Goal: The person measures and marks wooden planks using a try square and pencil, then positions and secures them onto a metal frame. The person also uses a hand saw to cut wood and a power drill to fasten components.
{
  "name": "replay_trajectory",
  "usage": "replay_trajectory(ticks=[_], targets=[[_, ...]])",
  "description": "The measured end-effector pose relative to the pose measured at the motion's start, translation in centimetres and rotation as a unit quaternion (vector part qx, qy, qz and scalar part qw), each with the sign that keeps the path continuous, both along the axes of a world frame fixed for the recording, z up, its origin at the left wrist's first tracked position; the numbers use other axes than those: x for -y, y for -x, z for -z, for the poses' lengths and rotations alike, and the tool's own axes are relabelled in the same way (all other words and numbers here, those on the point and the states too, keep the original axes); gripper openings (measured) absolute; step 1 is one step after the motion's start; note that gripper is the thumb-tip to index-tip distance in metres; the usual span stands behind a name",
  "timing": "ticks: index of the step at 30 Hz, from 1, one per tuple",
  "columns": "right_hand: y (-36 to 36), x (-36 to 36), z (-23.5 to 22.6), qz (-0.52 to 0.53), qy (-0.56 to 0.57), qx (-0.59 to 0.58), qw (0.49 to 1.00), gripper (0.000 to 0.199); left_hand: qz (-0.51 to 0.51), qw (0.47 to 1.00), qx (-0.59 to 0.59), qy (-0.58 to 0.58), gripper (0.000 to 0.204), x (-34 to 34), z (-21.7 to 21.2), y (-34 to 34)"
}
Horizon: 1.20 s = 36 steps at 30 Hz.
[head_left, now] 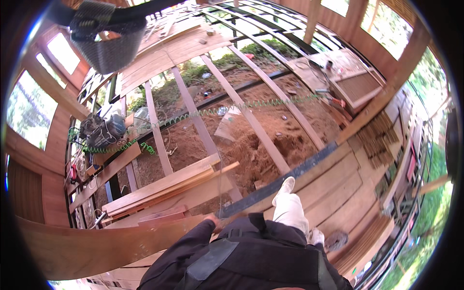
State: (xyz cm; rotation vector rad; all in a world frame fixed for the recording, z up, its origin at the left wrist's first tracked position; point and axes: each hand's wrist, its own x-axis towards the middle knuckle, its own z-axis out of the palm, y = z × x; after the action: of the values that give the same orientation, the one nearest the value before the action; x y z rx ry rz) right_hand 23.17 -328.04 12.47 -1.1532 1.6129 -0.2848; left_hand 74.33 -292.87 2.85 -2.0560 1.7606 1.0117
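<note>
My left hand is closed at the near end of a wide brown wooden board, which stretches to the lower left and looks curved in this view. Its fingers show only in part. Just beyond that hand lies a stack of planks, with a short reddish piece of wood beside it. Of my right arm, a dark sleeve shows low in the picture. A pale shape sits by its end, and I cannot make out whether it is the hand or a shoe. One light shoe steps near a dark beam.
Narrow joists span bare reddish soil ahead. A green coiled hose crosses over them. A compressor-like machine stands left. A slatted panel is at far right, and stacked wood strips lie on the planking.
</note>
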Motion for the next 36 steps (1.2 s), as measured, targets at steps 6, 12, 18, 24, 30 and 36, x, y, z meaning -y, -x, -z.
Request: replay_trajectory(ticks=[6, 12, 18, 24, 30, 36], targets=[[-1.4, 14.7, 10.8, -0.400, -0.091, -0.231, 0.882, 0.028, -0.123, 0.973, -0.012, -0.193, 0.042, 5.0, -1.4, -1.3], [-14.2, 32.1, 8.3, -0.672, 0.109, -0.265, 0.683, 0.034, -0.052, 0.977, -0.089, -0.187, 0.042, 20.5, -4.0, -6.3], [-22.6, 47.2, -6.3, -0.012, -0.140, 0.099, 0.985, 0.010, -0.549, 0.793, -0.173, 0.198, 0.027, 44.8, -23.4, -12.2], [-24.9, 55.5, -9.1, -0.001, -0.104, 0.084, 0.991, 0.017, -0.645, 0.511, -0.568, 0.002, 0.045, 53.9, -29.8, -14.0], [-22.2, 54.7, 3.3, -0.609, 0.064, -0.327, 0.719, 0.032, -0.493, 0.355, -0.792, 0.062, 0.050, 49.4, -17.6, -12.3], [-36.7, 57.4, -0.8, -0.633, -0.022, -0.280, 0.722, 0.033, -0.887, 0.313, -0.340, -0.001, 0.039, 45.6, -11.9, -18.6]])
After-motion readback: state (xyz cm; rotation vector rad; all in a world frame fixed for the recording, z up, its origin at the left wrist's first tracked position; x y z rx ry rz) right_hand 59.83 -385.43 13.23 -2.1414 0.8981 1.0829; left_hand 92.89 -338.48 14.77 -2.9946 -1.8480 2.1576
